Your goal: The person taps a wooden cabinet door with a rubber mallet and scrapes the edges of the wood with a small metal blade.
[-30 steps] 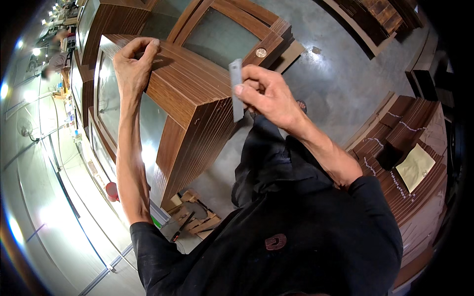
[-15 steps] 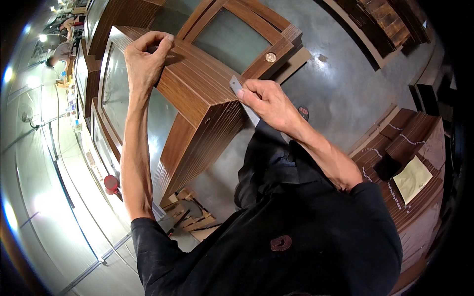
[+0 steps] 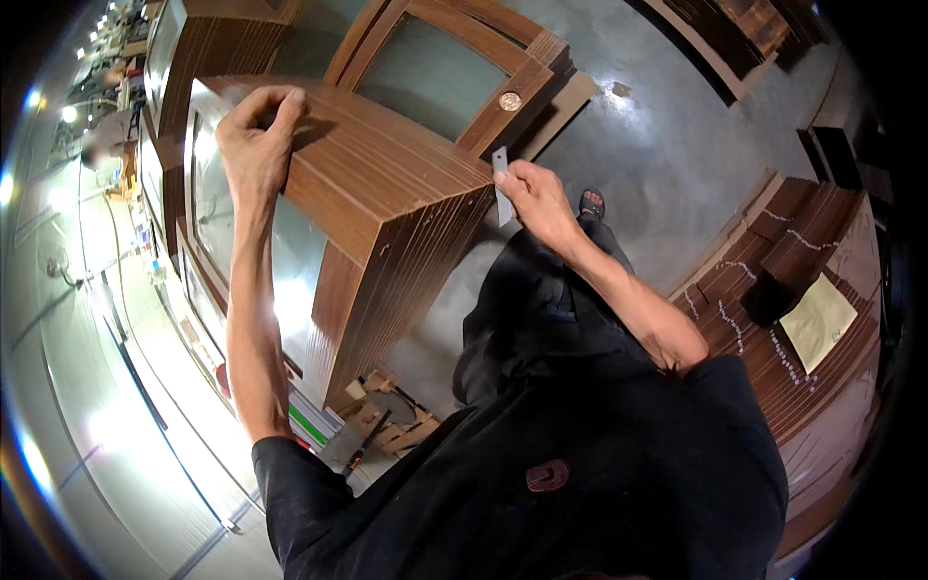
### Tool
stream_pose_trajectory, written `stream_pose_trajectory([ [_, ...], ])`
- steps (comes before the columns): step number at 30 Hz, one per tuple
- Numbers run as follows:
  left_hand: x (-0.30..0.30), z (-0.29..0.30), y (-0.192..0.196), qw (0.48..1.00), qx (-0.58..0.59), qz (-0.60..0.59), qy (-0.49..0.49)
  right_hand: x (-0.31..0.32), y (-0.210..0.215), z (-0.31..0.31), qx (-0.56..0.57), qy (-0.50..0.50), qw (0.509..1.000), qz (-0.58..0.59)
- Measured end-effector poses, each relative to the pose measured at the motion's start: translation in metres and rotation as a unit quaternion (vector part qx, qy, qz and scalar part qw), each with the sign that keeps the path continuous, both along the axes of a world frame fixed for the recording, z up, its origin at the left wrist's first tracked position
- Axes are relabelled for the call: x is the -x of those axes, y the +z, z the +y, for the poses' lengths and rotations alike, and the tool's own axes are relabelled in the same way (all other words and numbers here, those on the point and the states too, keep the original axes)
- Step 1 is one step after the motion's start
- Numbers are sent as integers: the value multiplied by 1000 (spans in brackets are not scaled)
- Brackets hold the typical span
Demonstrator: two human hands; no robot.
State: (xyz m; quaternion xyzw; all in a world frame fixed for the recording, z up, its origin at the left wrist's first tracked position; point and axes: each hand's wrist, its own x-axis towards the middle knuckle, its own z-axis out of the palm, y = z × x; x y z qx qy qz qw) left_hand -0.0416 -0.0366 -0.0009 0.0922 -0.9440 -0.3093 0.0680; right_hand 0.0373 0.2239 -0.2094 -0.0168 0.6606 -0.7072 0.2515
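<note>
A tall stack of brown wood-grain door frames with glass panes stands before me, its layered edges facing up. My left hand is over the stack's far left part, thumb and fingers pinched together; whatever lies between them is too small to make out. At the stack's right corner, my right hand grips a flat grey metal strip with a small hole near its upper end. The strip is held upright close to the corner; whether it touches the wood I cannot tell.
Behind stands another framed glass panel with a round disc on it. To the right, a stack of brown boards carries a yellowish paper. Wood scraps and a green-striped item lie below the stack.
My right hand has moved rightward with the metal strip, which now stands more upright. My left hand is slightly farther left and lower, still pinched. The whole view has shifted a little.
</note>
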Motion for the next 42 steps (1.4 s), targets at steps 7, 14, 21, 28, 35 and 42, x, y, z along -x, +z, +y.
stream_pose_trajectory([
  [7,0,1,0,1000,-14,-16,-23,0,60,9,69,-123,990,-3],
  [14,0,0,5,997,-18,-21,-69,-14,132,-18,151,-127,977,80],
  [21,0,3,8,996,-1,-49,-78,-26,99,-47,122,-148,980,53],
  [28,-9,6,16,998,41,-50,-22,-58,-37,-40,51,-249,962,-104],
  [35,-2,15,15,998,46,-42,-15,-58,-64,-39,38,-287,955,-69],
  [42,-1,8,14,998,24,-38,-33,-49,-65,-38,49,-282,950,-124],
])
